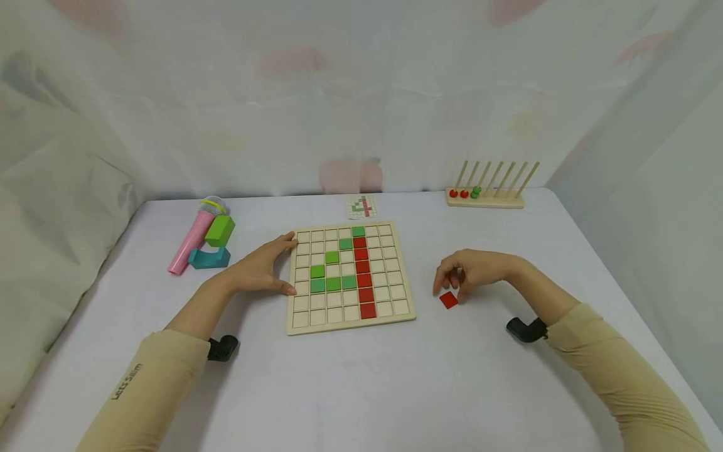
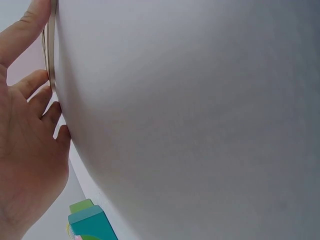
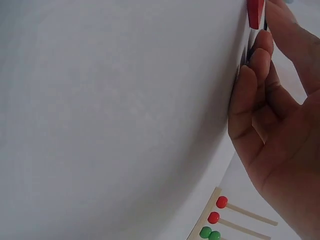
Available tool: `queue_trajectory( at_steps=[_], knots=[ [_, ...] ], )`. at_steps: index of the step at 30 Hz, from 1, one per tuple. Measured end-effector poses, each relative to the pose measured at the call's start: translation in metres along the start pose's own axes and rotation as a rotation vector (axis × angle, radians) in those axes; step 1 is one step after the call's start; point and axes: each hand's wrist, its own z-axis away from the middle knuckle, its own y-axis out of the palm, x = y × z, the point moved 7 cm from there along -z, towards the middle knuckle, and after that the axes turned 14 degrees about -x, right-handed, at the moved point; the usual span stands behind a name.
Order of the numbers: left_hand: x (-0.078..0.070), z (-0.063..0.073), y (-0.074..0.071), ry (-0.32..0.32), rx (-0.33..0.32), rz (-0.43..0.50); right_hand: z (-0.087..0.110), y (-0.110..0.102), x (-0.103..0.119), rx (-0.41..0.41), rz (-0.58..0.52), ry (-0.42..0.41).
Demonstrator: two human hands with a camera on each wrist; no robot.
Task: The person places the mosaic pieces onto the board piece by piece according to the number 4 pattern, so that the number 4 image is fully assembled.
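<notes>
A square wooden grid board point(image 1: 351, 323) lies on the table, with several green tiles point(image 1: 333, 284) and a column of red tiles point(image 1: 362, 267) set in its cells. My left hand point(image 1: 261, 265) rests at the board's left edge, thumb and fingers spread, the tips touching the rim. To the right of the board, my right hand point(image 1: 471, 271) is low over the table. Its thumb and index finger straddle a loose red tile point(image 1: 449, 300), which looks flat on the cloth. The right wrist view shows this red tile point(image 3: 255, 14) beside the thumb; the index fingertip is hidden there.
A small pattern card point(image 1: 362, 206) lies behind the board. A wooden peg rack point(image 1: 488, 201) with red and green beads stands at the back right. On the left are a pink toy microphone point(image 1: 193, 242), a green block point(image 1: 220, 230) and a teal curved block point(image 1: 209, 258).
</notes>
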Motion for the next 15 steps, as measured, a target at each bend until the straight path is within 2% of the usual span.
queue_trajectory(
  at_steps=[15],
  knots=[
    [-0.0001,0.0008,0.0001,-0.001,-0.001,0.005,-0.0009,0.0022,-0.0006,-0.002,0.044,-0.039]
  ],
)
